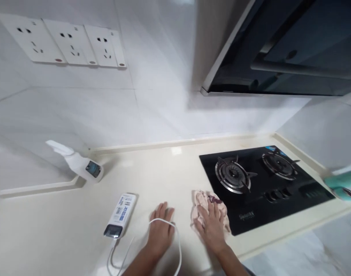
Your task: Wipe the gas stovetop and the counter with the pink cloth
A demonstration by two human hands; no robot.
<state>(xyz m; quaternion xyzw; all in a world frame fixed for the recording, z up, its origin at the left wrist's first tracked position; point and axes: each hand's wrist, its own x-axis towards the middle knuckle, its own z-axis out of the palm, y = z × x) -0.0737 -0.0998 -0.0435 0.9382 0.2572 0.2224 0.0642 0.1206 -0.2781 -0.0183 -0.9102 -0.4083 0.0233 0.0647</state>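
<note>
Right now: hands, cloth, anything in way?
Right hand flat on crumpled cloth, at edge of stove. Left hand on counter. Possible snag: white cable across left hand.

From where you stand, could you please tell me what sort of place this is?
Most likely a kitchen: a two-burner gas stove is set in the countertop, beneath what looks like a range hood.

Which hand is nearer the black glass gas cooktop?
Right. The right hand, on a crumpled pink cloth, is just left of the cooktop; the left hand lies farther left on the cream counter.
</note>
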